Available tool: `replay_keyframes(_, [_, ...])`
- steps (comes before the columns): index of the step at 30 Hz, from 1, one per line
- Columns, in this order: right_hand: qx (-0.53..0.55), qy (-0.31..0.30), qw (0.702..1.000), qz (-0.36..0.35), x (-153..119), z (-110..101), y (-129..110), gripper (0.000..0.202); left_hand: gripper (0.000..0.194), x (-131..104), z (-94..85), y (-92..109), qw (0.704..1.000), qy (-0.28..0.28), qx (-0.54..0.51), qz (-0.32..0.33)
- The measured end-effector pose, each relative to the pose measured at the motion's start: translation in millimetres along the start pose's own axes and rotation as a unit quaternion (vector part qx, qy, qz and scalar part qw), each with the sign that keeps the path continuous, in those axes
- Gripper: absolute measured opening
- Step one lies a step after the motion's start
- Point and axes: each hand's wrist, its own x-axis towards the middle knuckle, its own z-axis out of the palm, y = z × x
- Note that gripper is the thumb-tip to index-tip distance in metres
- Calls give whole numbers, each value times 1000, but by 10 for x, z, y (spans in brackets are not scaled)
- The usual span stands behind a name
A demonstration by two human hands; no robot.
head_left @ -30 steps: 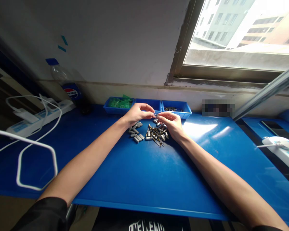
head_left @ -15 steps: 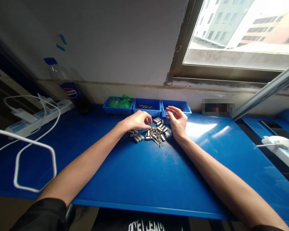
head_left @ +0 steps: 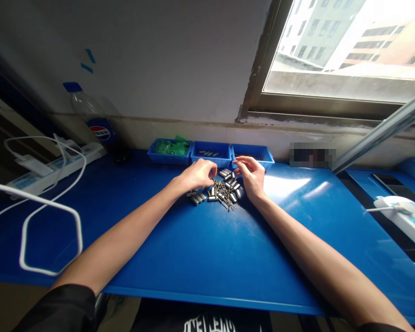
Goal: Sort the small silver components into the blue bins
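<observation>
On the blue table lies a pile of small brass-tipped pins [head_left: 222, 190], with short silver-and-black metal blocks [head_left: 198, 198] around it. My left hand [head_left: 201, 174] is over the pile's left edge, fingertips pinched together and pointing down at the pins; what they hold, if anything, is too small to name. My right hand [head_left: 251, 175] is at the pile's right, in front of the right blue bin [head_left: 268, 154]. Its thumb and fingers are curled close together near the blocks, and whatever is between them cannot be made out.
The middle bin [head_left: 210, 161] holds a few metal parts, the left bin [head_left: 169, 159] green bags. A cola bottle [head_left: 102, 129], a power strip [head_left: 55, 170] and white cables are at the left. Another power strip [head_left: 406, 212] lies right, below a metal bar [head_left: 383, 131].
My left hand has closed its fingertips over the pins. My right hand has shifted slightly left and lower, toward the blocks, with its fingers closer together.
</observation>
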Motion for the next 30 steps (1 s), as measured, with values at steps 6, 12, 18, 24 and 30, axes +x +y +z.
replay_keyframes(6, [-5, -6, 1000, 9, -3, -5, 1, 24, 25, 7, -1, 14, 997, 31, -63, -17])
replay_keyframes(12, [1, -21, 1000, 11, -8, 6, -29, 21, 24, 30, -109, -4, 990, 85, -115, -5])
replay_keyframes(18, [18, -65, 998, -5, -30, 9, -69, 21, 30, 49, -123, 21, 965, 138, -213, 58])
replay_keyframes(24, [-19, -137, 990, -14, -68, 8, -79, 33, 30, 32, -75, 39, 969, 157, -171, 90])
replay_keyframes(30, [-15, -162, 987, -6, -68, 17, -66, 28, 18, 60, -41, 19, 967, 176, -137, 120])
